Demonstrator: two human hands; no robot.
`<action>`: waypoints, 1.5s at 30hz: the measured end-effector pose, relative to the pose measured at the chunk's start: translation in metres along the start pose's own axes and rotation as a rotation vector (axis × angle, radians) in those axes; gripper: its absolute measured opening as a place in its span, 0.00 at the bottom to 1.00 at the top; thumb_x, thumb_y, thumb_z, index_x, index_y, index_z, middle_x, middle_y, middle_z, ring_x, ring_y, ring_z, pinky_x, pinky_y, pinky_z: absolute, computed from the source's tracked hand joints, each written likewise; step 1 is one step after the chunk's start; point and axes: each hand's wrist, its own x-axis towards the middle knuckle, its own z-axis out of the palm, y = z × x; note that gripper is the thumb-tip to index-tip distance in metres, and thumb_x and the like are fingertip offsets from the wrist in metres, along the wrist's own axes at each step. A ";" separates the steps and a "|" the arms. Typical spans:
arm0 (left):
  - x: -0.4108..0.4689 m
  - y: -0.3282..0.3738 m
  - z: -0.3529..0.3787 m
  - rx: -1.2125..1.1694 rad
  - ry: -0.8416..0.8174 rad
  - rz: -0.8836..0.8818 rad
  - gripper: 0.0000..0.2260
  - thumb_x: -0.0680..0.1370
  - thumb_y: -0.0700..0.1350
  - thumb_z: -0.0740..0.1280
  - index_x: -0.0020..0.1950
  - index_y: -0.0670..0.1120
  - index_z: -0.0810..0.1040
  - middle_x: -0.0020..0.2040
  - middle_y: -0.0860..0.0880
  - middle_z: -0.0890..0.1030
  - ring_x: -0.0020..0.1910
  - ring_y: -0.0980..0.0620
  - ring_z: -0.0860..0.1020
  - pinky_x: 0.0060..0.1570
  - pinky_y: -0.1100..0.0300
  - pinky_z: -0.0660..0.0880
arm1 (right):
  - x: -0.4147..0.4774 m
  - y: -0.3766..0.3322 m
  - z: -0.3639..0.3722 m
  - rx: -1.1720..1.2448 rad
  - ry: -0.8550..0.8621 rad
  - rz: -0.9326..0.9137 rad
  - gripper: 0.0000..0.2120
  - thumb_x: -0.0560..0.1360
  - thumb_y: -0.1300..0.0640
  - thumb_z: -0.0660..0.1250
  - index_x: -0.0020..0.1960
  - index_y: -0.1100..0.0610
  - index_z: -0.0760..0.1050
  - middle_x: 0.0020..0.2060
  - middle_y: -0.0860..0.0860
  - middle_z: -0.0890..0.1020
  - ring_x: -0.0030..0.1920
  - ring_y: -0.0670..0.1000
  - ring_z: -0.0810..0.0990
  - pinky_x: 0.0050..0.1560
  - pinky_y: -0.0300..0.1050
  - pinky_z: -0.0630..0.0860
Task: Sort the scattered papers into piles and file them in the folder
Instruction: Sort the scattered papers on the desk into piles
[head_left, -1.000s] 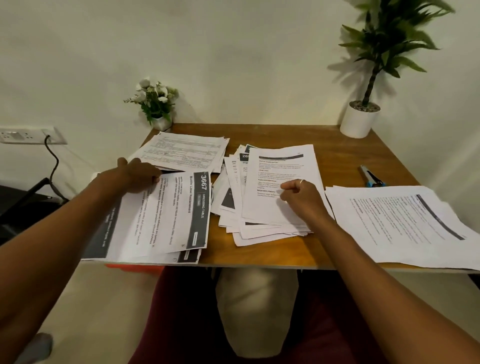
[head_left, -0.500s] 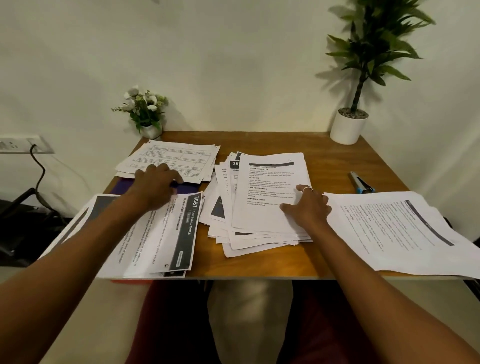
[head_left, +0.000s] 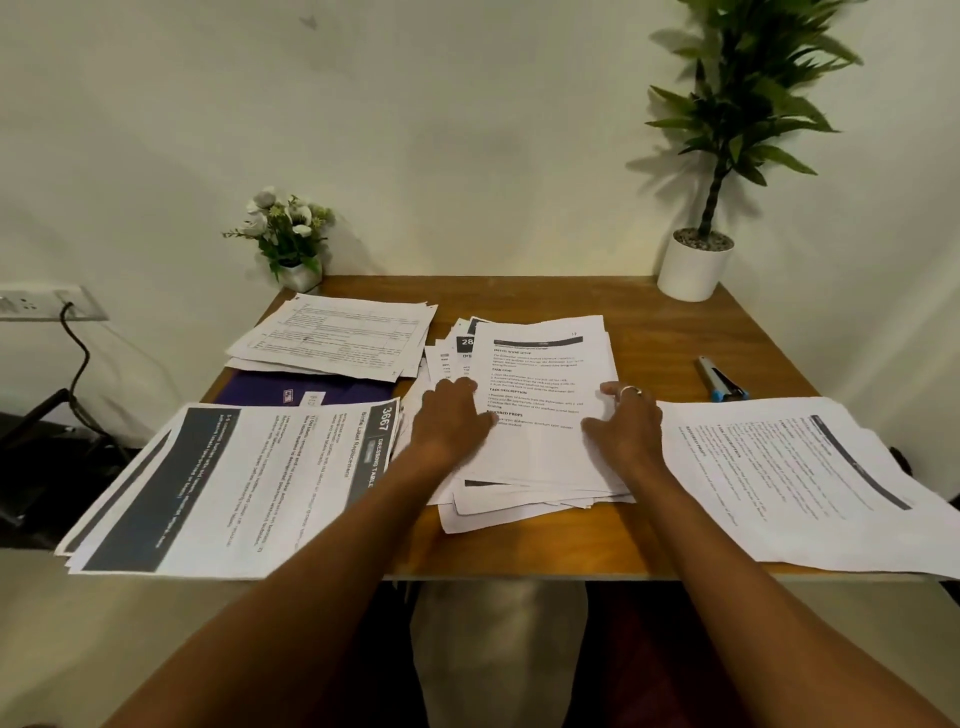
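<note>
Both left hand (head_left: 451, 422) and right hand (head_left: 627, 425) open-palmed on middle pile (head_left: 540, 457), long axis toward wall (head_left: 467, 156).

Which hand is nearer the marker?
Right. The right hand rests on the right side of the middle paper pile, apart from the marker and to its left; the left hand rests on the pile's left side, farther off.

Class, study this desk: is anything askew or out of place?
Yes. The middle pile is fanned and ragged under the left hand and right hand; the left pile and right pile overhang the table edges.
</note>
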 end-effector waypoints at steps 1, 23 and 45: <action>-0.001 0.003 0.005 -0.010 0.012 -0.025 0.26 0.79 0.55 0.71 0.74 0.48 0.71 0.72 0.44 0.73 0.71 0.42 0.70 0.67 0.48 0.69 | 0.000 0.002 0.001 0.003 -0.016 0.000 0.23 0.74 0.58 0.77 0.67 0.53 0.75 0.69 0.54 0.74 0.70 0.57 0.70 0.67 0.52 0.72; 0.014 0.001 -0.006 -0.244 0.097 -0.069 0.13 0.80 0.49 0.71 0.61 0.44 0.82 0.61 0.47 0.84 0.49 0.50 0.81 0.38 0.64 0.70 | 0.003 -0.016 -0.021 0.310 0.007 0.094 0.19 0.76 0.57 0.75 0.66 0.57 0.77 0.53 0.48 0.81 0.51 0.48 0.78 0.47 0.39 0.74; -0.001 -0.001 0.035 -0.563 0.295 -0.126 0.17 0.85 0.58 0.59 0.63 0.46 0.76 0.60 0.51 0.80 0.56 0.51 0.79 0.58 0.49 0.77 | 0.011 0.002 -0.025 0.345 -0.210 0.274 0.11 0.82 0.58 0.65 0.63 0.51 0.74 0.57 0.49 0.81 0.56 0.50 0.79 0.54 0.46 0.77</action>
